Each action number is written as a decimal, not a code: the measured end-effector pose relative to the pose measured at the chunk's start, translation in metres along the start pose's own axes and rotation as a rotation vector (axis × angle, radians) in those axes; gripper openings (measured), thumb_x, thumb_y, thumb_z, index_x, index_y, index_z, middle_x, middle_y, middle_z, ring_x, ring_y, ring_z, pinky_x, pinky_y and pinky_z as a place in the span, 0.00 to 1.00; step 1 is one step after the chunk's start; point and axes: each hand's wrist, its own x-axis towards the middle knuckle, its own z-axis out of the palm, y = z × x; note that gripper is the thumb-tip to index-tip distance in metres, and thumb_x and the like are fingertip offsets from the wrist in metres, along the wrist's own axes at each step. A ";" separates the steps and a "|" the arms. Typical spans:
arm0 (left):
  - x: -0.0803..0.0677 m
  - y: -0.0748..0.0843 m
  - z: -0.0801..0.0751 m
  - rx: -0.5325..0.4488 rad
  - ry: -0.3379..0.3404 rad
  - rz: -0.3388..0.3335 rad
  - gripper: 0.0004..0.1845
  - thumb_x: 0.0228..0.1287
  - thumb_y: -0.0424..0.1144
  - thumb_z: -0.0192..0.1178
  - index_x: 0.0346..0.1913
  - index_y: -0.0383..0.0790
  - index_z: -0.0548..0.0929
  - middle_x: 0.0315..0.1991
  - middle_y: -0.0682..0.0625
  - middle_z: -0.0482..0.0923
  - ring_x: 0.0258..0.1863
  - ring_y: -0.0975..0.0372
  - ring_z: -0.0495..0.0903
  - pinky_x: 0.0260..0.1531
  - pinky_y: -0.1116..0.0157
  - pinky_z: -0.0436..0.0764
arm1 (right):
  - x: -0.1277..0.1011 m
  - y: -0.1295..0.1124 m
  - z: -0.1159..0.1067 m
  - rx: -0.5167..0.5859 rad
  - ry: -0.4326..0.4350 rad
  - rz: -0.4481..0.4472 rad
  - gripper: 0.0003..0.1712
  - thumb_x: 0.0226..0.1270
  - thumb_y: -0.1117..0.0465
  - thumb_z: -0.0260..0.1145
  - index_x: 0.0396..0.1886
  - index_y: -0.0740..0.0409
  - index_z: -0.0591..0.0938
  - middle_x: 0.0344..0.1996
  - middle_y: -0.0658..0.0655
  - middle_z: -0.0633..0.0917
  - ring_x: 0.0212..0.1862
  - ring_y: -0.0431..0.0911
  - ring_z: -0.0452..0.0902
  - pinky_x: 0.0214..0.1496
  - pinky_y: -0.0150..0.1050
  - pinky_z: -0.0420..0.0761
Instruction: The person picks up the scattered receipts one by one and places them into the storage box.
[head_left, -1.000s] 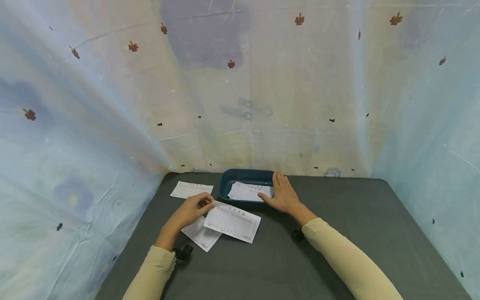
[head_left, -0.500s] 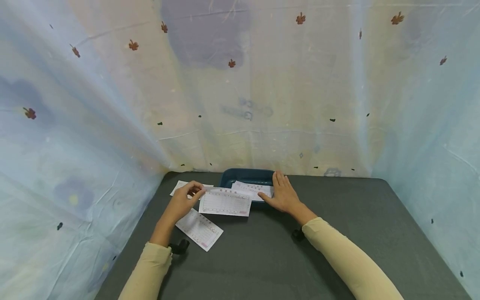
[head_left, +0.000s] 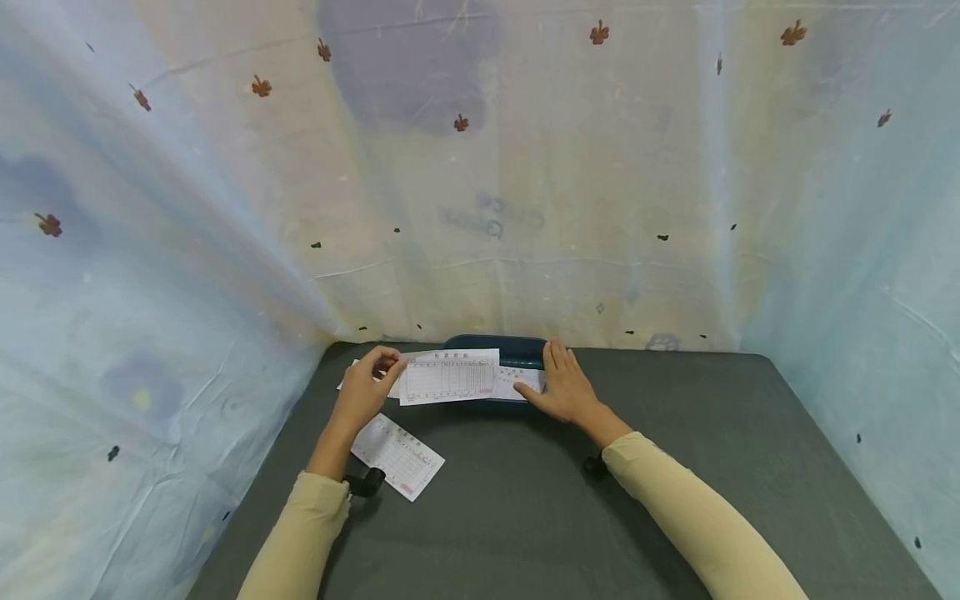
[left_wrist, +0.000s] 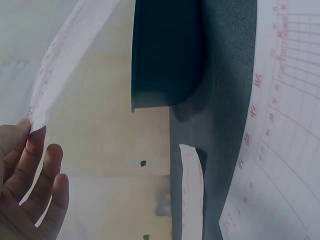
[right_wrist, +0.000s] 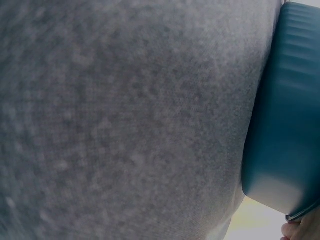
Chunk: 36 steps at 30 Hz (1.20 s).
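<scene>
My left hand (head_left: 363,390) pinches the left edge of a white printed paper slip (head_left: 450,377), raised at the left part of a dark blue tray (head_left: 495,342). In the left wrist view the thumb and a finger grip the end of that slip (left_wrist: 65,60), which curves slightly; the other fingers are apart. On the tray's right rim rests my right hand (head_left: 567,390), fingers straight and thumb toward the inside. Another printed slip (head_left: 521,382) lies in the tray, partly covered by the held one. The right wrist view shows the tray's outer wall (right_wrist: 285,120).
One slip (head_left: 399,458) lies slanted on the dark grey table (head_left: 495,517), near the left forearm. Another slip (left_wrist: 191,195) lies left of the tray, mostly hidden by the left hand in the head view. A patterned curtain (head_left: 525,208) hangs behind the table.
My left hand has lifted the held slip away from the table, up and toward the back, so it now overlaps the tray's left part. The right hand stays on the rim.
</scene>
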 end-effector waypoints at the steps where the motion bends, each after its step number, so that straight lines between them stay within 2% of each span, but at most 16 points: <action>1: 0.001 0.001 0.001 -0.008 0.004 0.001 0.10 0.79 0.43 0.66 0.52 0.39 0.85 0.43 0.46 0.89 0.43 0.54 0.87 0.46 0.56 0.83 | 0.000 0.000 0.000 0.000 -0.002 0.001 0.65 0.76 0.26 0.57 0.85 0.75 0.51 0.85 0.73 0.50 0.87 0.64 0.44 0.87 0.59 0.48; 13: 0.018 0.002 0.017 -0.045 0.010 -0.007 0.12 0.78 0.42 0.67 0.52 0.36 0.85 0.42 0.44 0.88 0.42 0.54 0.86 0.45 0.59 0.82 | 0.002 0.001 0.000 -0.010 -0.026 0.010 0.66 0.75 0.25 0.57 0.85 0.74 0.48 0.86 0.72 0.49 0.87 0.62 0.42 0.88 0.57 0.46; 25: 0.031 0.007 0.038 -0.030 -0.023 -0.026 0.12 0.78 0.43 0.67 0.53 0.38 0.86 0.43 0.44 0.90 0.40 0.52 0.85 0.45 0.53 0.83 | 0.001 0.003 0.002 0.003 -0.023 0.004 0.66 0.75 0.26 0.56 0.85 0.76 0.48 0.85 0.73 0.49 0.87 0.64 0.42 0.88 0.58 0.46; 36: 0.041 0.013 0.057 0.009 -0.065 -0.029 0.11 0.79 0.44 0.66 0.53 0.40 0.85 0.46 0.45 0.90 0.45 0.51 0.87 0.49 0.49 0.85 | 0.001 0.003 0.002 -0.005 -0.015 0.005 0.66 0.75 0.25 0.57 0.85 0.76 0.48 0.85 0.73 0.49 0.87 0.64 0.43 0.87 0.59 0.46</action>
